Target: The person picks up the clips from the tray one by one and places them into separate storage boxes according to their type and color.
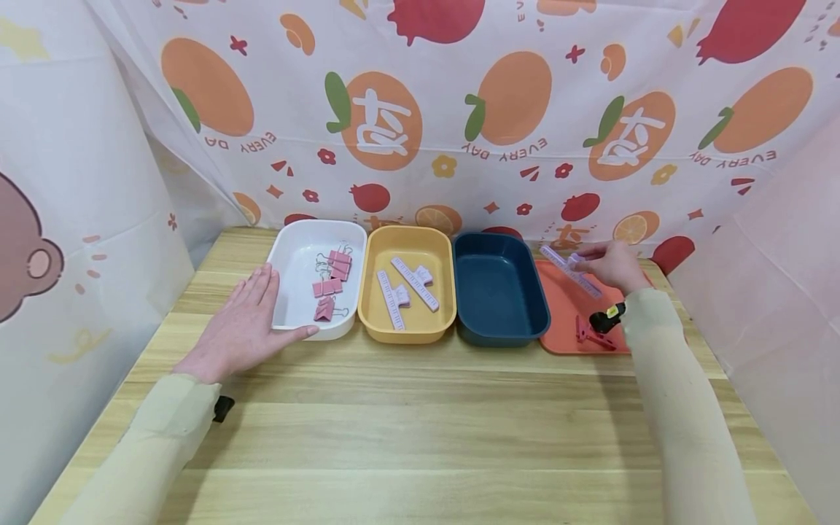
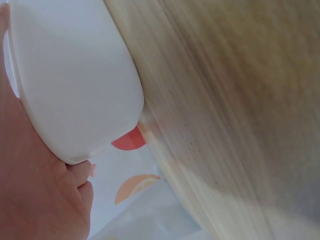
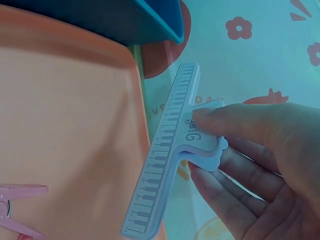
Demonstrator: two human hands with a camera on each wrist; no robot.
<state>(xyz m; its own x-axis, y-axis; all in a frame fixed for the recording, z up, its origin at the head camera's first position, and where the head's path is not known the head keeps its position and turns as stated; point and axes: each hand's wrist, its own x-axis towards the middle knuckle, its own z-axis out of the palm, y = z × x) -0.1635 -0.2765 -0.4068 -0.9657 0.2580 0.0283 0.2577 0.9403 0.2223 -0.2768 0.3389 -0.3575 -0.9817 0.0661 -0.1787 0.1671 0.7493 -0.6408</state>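
Observation:
My right hand (image 1: pixel 607 264) pinches the handle of a long lilac clip with piano-key print (image 1: pixel 569 271) above the far part of the orange tray (image 1: pixel 564 321). In the right wrist view the lilac clip (image 3: pixel 167 155) hangs from thumb and fingers (image 3: pixel 235 120) over the orange tray (image 3: pixel 65 125). My left hand (image 1: pixel 246 324) lies flat on the table, fingers straight, its thumb against the front of the white bin (image 1: pixel 295 255). The white bin's wall (image 2: pixel 75 85) fills the left wrist view next to my palm (image 2: pixel 35 190).
Several pink binder clips (image 1: pixel 331 281) lie in the white bin. The yellow bin (image 1: pixel 408 329) holds two lilac long clips (image 1: pixel 403 288). The dark blue bin (image 1: pixel 500 288) shows nothing inside. A pink clip (image 1: pixel 590 334) lies on the orange tray. Fruit-print cloth walls surround the wooden table (image 1: pixel 420 437).

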